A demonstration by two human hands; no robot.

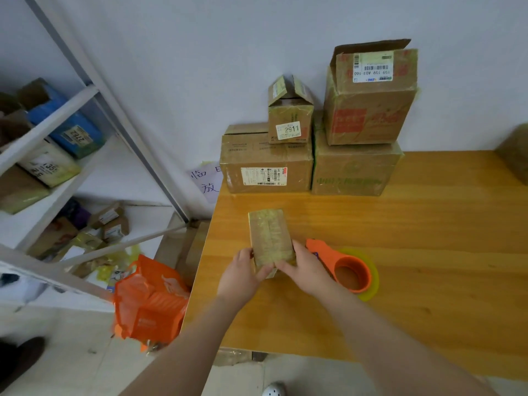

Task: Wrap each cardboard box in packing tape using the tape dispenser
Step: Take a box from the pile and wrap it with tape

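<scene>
- A small box (pixel 270 238) sits on the table (pixel 428 238) near its left edge. Its long axis runs away from the person, with the far end leaning slightly left.
- Its top is glossy with tape, and any print beneath is too blurred to read.
- The left hand (pixel 243 277) grips the box's near left corner, and the right hand (pixel 304 270) grips its near right corner.
- The hands hide the near end, so I cannot tell whether it rests on the wood or is lifted.
- The orange dispenser (pixel 343 267) lies just right of the right hand, which partly covers its front tip.
- Stacked boxes (pixel 265 167) stand against the wall, well apart from the small box.
- A further parcel (pixel 514 161) is cut off at the right edge.
- A shelf (pixel 57 124) and an orange bag (pixel 151 298) lie to the left; the bag is blurred.
</scene>
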